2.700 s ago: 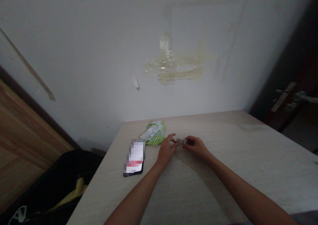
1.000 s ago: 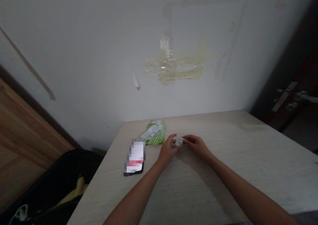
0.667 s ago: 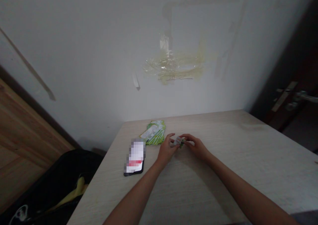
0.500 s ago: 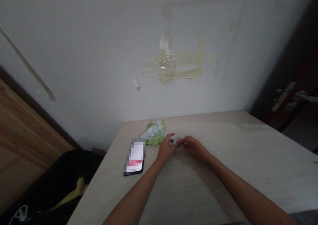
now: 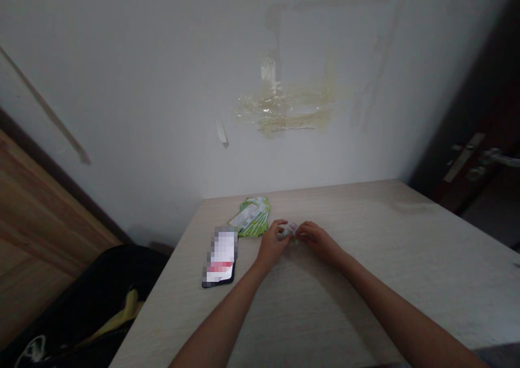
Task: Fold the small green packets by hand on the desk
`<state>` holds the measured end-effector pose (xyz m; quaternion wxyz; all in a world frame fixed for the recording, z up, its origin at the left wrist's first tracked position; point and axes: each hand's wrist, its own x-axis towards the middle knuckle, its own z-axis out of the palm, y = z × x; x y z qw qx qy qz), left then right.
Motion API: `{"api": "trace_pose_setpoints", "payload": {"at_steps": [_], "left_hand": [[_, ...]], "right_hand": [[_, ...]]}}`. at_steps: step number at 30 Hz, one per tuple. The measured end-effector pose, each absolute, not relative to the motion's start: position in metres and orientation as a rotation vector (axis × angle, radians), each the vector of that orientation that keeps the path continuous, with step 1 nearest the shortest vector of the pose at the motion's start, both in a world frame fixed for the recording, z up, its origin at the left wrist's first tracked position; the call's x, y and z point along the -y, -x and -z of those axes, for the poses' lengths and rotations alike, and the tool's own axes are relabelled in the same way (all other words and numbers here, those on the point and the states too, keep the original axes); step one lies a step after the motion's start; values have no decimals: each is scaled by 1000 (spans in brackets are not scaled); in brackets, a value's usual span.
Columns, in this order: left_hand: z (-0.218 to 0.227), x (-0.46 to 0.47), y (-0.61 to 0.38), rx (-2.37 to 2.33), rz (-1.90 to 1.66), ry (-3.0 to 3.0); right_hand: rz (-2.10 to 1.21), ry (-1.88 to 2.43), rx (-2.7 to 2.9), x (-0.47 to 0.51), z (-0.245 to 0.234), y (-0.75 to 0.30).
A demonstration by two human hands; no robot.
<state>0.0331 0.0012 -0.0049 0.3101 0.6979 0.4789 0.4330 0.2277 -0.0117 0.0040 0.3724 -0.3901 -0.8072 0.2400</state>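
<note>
Between my two hands is a small pale packet (image 5: 290, 230) with some green at its lower edge; its print is too small to read. My left hand (image 5: 272, 244) pinches its left side between thumb and fingers. From the right, my right hand (image 5: 320, 241) has its bent fingers closed at the packet's other edge, and its thumb is partly hidden. Just beyond my left hand lies a fanned pile of flat green-and-white packets (image 5: 260, 224), one lying across the top with its printed white side up.
A phone (image 5: 229, 276) with a blurred-out screen lies left of my forearm on the pale wooden table (image 5: 365, 216). The table's far edge meets a wall (image 5: 162, 86) with old tape marks. A black bag (image 5: 109, 281) sits below the left edge; a dark door (image 5: 483, 156) stands at right.
My right fingers have shifted slightly right along the packet, and more of its pale face shows between the hands. The pile and phone have stayed put.
</note>
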Motion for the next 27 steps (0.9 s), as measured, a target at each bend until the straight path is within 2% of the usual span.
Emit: {"api": "trace_pose_setpoints", "payload": {"at_steps": [27], "left_hand": [[9, -4, -34, -1156, -1060, -1777]], "right_hand": [[-624, 1166, 1936, 10, 3, -230]]}}
